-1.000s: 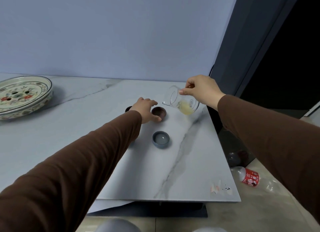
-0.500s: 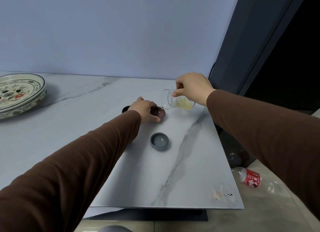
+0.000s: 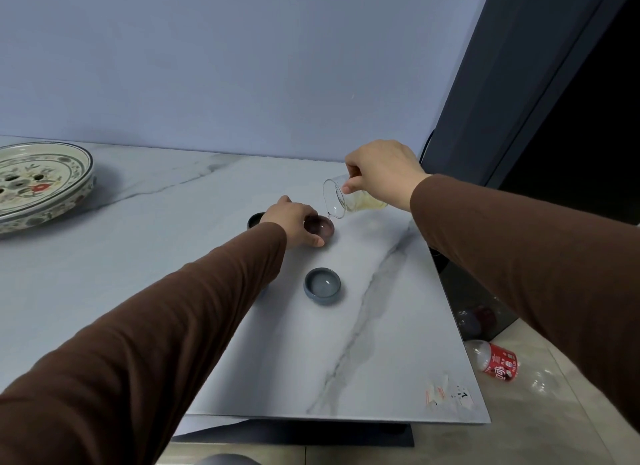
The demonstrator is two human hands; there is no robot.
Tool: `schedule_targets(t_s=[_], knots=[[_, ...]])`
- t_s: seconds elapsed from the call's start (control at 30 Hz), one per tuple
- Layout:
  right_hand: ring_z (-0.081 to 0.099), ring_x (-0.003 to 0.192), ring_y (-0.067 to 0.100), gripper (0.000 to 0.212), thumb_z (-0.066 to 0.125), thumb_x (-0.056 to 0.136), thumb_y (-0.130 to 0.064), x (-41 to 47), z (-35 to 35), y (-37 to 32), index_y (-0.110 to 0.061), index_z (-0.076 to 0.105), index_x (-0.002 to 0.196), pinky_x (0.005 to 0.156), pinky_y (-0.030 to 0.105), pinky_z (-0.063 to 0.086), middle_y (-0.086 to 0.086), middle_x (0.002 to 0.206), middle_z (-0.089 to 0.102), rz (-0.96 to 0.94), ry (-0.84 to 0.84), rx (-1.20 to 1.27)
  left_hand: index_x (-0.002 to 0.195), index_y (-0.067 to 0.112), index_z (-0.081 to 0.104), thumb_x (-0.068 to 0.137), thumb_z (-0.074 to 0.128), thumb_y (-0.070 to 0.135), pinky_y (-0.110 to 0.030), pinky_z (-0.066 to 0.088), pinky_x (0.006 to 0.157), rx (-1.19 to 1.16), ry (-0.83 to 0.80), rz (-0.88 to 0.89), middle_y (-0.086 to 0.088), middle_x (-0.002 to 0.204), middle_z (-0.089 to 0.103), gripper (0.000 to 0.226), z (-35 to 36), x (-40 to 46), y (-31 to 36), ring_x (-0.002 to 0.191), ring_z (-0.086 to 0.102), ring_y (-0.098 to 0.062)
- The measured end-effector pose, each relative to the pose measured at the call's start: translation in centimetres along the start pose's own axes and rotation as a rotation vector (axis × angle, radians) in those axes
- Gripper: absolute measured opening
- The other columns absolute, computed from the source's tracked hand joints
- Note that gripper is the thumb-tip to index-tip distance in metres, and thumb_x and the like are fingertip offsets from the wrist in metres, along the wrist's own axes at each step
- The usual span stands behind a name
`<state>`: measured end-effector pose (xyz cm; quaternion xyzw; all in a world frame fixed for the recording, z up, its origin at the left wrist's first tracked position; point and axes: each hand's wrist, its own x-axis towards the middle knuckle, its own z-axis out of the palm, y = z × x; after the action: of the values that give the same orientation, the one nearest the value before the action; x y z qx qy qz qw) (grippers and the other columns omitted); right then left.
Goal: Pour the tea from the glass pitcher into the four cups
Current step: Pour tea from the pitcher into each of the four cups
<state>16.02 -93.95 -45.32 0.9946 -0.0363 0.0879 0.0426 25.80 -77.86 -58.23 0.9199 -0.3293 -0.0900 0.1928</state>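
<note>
The glass pitcher (image 3: 349,199) hangs tipped nearly on its side above the far right of the worktop (image 3: 381,326), its spout just over the rim of the brown cup (image 3: 320,227); it looks thin-walled, light and breakable, smooth enough to slip, with only a little pale tea lying in its lower side, so a firm pinch high on the body near the rim seems the sensible hold; the right hand (image 3: 381,171) has its fingers clamped there; the left hand (image 3: 294,225) has its fingers curled around the brown cup to steady it, and that small glazed cup would probably skid easily; the grey-blue cup (image 3: 322,286) stands nearer, apart from both; a dark cup (image 3: 254,219) peeks out behind the left hand; against half a second ago, the pitcher sits lower and closer to the brown cup, tipped further.
</note>
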Motion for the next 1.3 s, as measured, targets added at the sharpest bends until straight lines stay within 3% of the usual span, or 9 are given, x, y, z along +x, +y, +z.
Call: schedule_targets(t_s=[0.27, 0.53, 0.73, 1.07, 1.3], knots=[[0.053, 0.078, 0.026, 0.029, 0.071, 0.082, -0.043, 0.4, -0.6, -1.1, -0.019, 0.056, 0.077, 0.064, 0.03, 0.031, -0.001, 0.077, 0.059, -0.049, 0.018, -0.029, 0.126, 0.03, 0.061, 0.068, 0.076, 0.054, -0.034, 0.044, 0.089, 0.012, 0.011, 0.04, 0.014, 0.078, 0.034, 0.065, -0.1, -0.2, 0.2, 0.093, 0.037, -0.015], [0.053, 0.079, 0.025, 0.026, 0.07, 0.083, -0.042, 0.4, -0.9, -1.8, -0.019, 0.059, 0.082, 0.064, 0.03, 0.033, -0.001, 0.079, 0.059, -0.096, 0.019, -0.078, 0.12, 0.034, 0.061, 0.063, 0.074, 0.06, -0.035, 0.046, 0.089, 0.015, -0.003, 0.019, -0.004, 0.1, 0.053, 0.064, 0.1, 0.2, -0.1, 0.112, 0.043, -0.021], [0.05, 0.076, 0.025, 0.027, 0.07, 0.084, -0.043, 0.4, -1.0, -1.9, -0.022, 0.055, 0.079, 0.064, 0.03, 0.032, -0.002, 0.078, 0.056, -0.103, 0.024, -0.092, 0.123, 0.035, 0.061, 0.064, 0.075, 0.058, -0.033, 0.045, 0.087, 0.011, 0.001, 0.013, 0.003, 0.089, 0.045, 0.065, 0.1, 0.0, 0.0, 0.107, 0.042, -0.018], [0.049, 0.076, 0.024, 0.026, 0.069, 0.084, -0.043, 0.7, -1.5, -2.0, -0.021, 0.054, 0.08, 0.064, 0.03, 0.032, -0.001, 0.08, 0.056, -0.119, 0.032, -0.134, 0.124, 0.035, 0.059, 0.064, 0.075, 0.059, -0.034, 0.046, 0.089, 0.02, -0.005, 0.006, -0.003, 0.101, 0.048, 0.066, 0.1, 0.1, 0.0, 0.113, 0.044, -0.021], [0.049, 0.077, 0.024, 0.026, 0.068, 0.085, -0.043, 0.8, -1.6, -2.0, -0.022, 0.053, 0.081, 0.064, 0.031, 0.032, -0.002, 0.08, 0.056, -0.125, 0.03, -0.157, 0.125, 0.033, 0.059, 0.065, 0.074, 0.059, -0.035, 0.045, 0.088, 0.019, -0.008, 0.016, -0.001, 0.097, 0.048, 0.067, 0.1, 0.0, 0.0, 0.115, 0.042, -0.021]])
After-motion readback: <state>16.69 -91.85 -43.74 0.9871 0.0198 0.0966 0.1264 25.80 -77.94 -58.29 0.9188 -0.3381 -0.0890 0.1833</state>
